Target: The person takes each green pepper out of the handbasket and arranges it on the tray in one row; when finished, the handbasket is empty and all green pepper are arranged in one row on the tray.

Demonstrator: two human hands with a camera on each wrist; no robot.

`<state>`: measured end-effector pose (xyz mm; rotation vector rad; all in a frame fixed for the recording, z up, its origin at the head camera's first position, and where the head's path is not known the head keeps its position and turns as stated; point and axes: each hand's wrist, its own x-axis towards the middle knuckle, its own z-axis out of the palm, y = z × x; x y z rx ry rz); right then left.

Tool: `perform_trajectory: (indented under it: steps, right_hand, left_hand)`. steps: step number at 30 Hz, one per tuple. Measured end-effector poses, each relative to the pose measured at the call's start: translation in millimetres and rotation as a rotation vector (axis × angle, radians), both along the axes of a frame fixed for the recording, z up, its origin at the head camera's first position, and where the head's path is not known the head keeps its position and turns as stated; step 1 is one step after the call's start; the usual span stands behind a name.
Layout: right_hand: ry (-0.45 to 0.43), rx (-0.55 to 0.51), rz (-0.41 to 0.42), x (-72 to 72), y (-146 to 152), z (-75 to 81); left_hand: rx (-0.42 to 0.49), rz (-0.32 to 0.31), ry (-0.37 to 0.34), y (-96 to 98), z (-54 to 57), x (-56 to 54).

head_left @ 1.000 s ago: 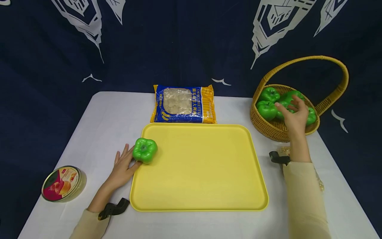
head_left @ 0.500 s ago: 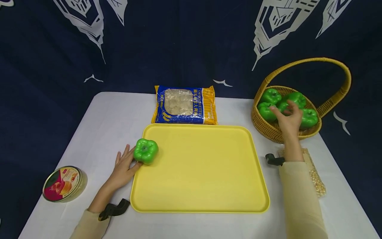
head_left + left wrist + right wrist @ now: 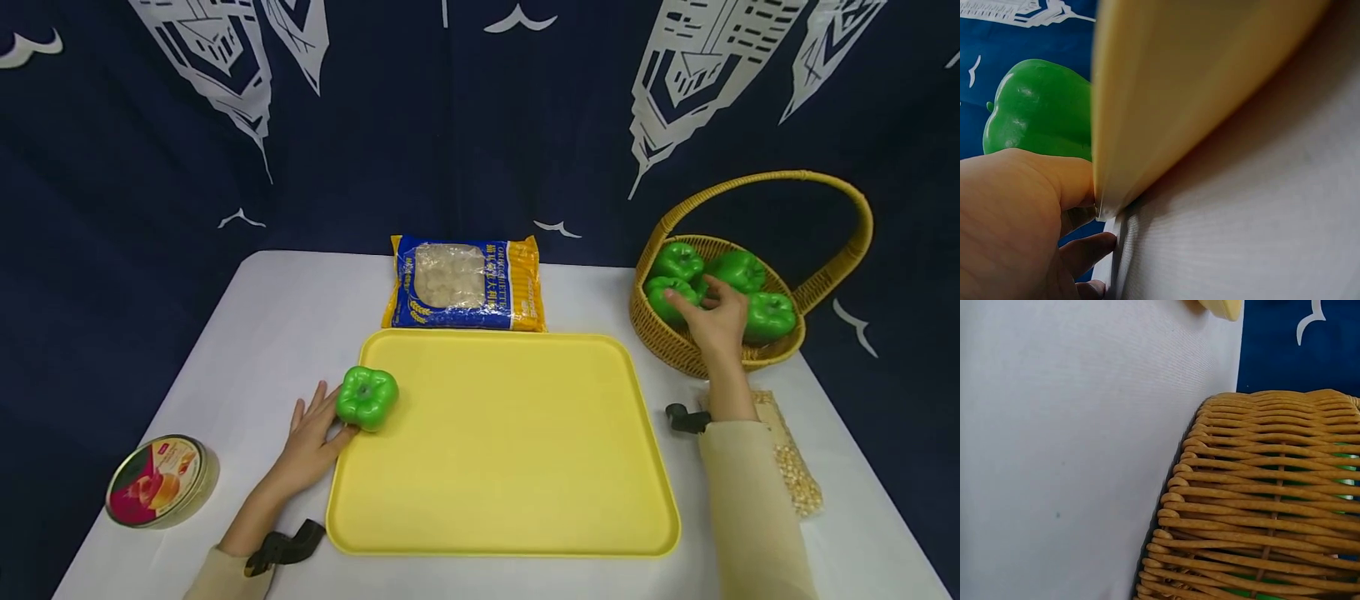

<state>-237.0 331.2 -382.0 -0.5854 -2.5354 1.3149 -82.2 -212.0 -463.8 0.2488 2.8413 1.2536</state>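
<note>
A green bell pepper stands on the left rim of the yellow tray, stem end up. My left hand lies beside it with spread fingers, the thumb right at the tray edge in the left wrist view, close by the pepper. Over the wicker basket my right hand reaches in among several green bell peppers. Its thumb overlaps the front-left pepper, with the fingers apart from the thumb. Only the basket's woven side fills the right wrist view; that hand is hidden there.
Behind the tray lies a blue and yellow pasta bag. A tin with a fruit label stands at the left table edge. Beside the right forearm is a clear bag of yellow grains. The basket's tall handle arches above it.
My right hand has moved left within the basket, uncovering the right-hand pepper. The left hand and the pepper beside it keep their place. The head view has tilted slightly upward.
</note>
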Motion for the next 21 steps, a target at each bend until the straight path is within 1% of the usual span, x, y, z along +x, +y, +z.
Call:
perform_trajectory:
  steps: [3,7,11,16,21]
  right_hand:
    - [-0.013,0.044,0.041,0.2,-0.6,-4.3]
    - [-0.02,0.081,0.08,-1.0,0.1,-5.4]
    - [-0.025,0.089,0.094,0.3,1.1,-5.2]
    - [-0.012,0.112,0.119,0.0,-0.2,-6.0]
    - [0.008,0.154,0.137,-1.8,0.0,-5.8]
  left_hand:
    - [-0.004,0.0,0.005,0.0,-1.6,2.2]
    - [-0.011,-0.005,0.01,0.1,-2.6,0.9]
    - [-0.016,-0.008,0.008,0.5,-3.2,-0.4]
    - [-0.026,-0.004,0.01,-0.3,-2.3,-0.2]
    - [-0.017,-0.003,0.008,0.0,-2.2,0.3]
